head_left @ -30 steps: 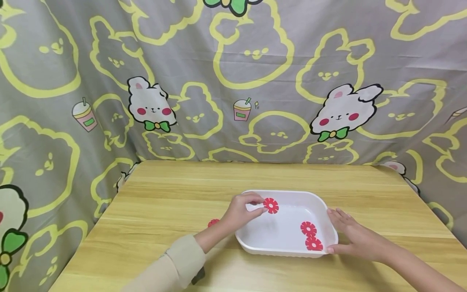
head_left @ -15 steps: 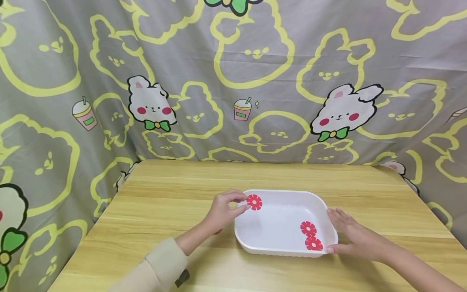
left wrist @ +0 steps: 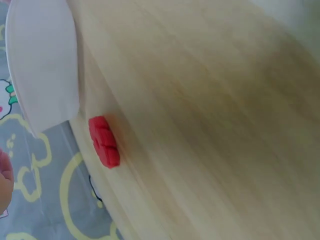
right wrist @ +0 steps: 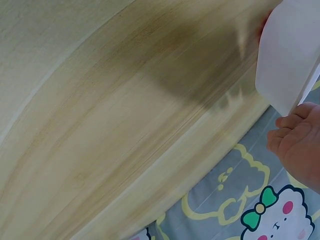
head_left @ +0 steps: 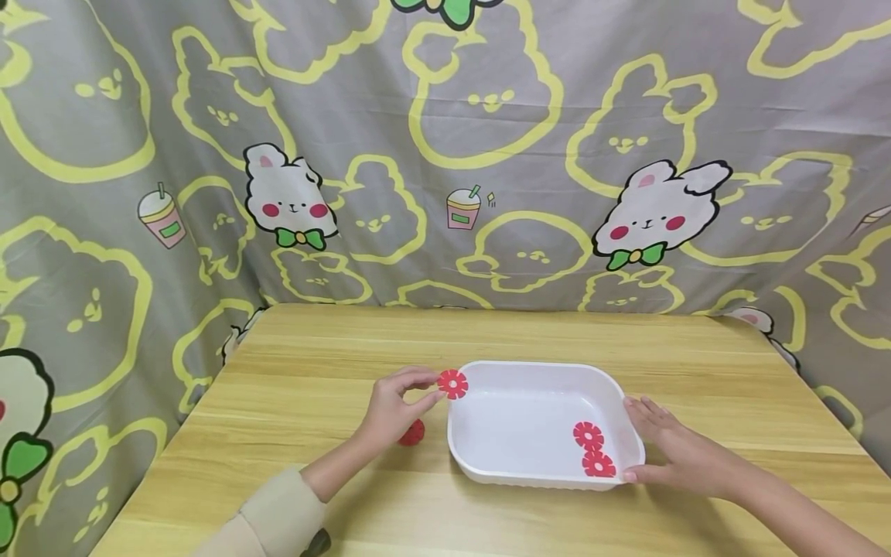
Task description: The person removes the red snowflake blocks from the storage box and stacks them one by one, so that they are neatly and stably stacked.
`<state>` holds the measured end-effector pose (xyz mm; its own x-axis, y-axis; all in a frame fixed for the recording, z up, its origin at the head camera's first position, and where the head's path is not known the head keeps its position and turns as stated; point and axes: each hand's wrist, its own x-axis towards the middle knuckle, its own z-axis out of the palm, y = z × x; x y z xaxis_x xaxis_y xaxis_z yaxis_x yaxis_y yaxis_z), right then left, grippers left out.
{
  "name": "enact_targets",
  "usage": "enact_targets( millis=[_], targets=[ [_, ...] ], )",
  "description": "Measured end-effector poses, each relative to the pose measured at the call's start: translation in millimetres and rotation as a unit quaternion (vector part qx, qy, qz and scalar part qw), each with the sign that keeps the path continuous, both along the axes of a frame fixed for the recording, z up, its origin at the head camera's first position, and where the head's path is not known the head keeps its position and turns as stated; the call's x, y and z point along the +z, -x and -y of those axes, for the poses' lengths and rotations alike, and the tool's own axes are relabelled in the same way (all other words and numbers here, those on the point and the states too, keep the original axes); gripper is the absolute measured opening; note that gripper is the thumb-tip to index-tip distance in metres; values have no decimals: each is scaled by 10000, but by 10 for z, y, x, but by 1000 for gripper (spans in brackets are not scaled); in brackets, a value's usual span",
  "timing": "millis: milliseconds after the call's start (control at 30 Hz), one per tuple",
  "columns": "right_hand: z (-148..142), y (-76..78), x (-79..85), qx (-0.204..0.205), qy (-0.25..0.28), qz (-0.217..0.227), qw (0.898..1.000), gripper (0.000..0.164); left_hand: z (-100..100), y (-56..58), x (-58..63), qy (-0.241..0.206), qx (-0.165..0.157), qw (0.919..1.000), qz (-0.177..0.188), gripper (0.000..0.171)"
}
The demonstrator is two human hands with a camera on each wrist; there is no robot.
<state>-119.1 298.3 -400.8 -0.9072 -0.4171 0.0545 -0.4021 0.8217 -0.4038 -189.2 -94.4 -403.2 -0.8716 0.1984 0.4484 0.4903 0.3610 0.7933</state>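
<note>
Beige sleeve cuff (head_left: 281, 510), left arm, low on the desk (head_left: 418, 518); a dark item (head_left: 317, 543) beneath it, mostly hidden, unidentified. White rectangular tray (head_left: 518, 433), rounded corners, right of the desk's middle and well short of its far edge. Two red flower-shaped notched discs (head_left: 593, 450), inside the tray at its near right corner, one edge against the other. Right hand (head_left: 671, 452), at the tray's right edge: thumb and fingers spread apart, thumb at the near right corner, fingers resting against the wall farther up. Red grooved piece (head_left: 412, 433), on the desk just beside the tray's left edge, partly behind the left arm in the head view. Left hand (head_left: 394, 406), beyond that piece: thumb and fingers pinching one red flower-shaped disc (head_left: 452, 384) at the tray's far left corner; contact with the rim cannot be told. Grey curtain (head_left: 390, 116), behind the desk's far edge, printed with yellow outlines, white rabbits and drink cups.
</note>
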Motion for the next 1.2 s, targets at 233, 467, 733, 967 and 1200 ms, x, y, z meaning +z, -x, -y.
enact_targets(
  millis=[233,467,733,967,1200],
  targets=[
    [2,-5,-18,-24,32,1,10000,98,174,-34,-93,-97,96,9999,89,20],
    [11,1,-1,-81,-16,47,10000,99,328,-118,-223,-283,374,9977,484,19],
    [2,2,1,-72,-37,43,10000,100,420,-192,-366,-185,679,9926,985,16],
    [-3,-3,-6,-60,-19,7,10000,99,468,-193,-505,73,723,9910,1126,16],
    [-4,-6,-5,-39,-25,-67,10000,98,509,-214,-582,405,747,9919,942,16]
  ],
)
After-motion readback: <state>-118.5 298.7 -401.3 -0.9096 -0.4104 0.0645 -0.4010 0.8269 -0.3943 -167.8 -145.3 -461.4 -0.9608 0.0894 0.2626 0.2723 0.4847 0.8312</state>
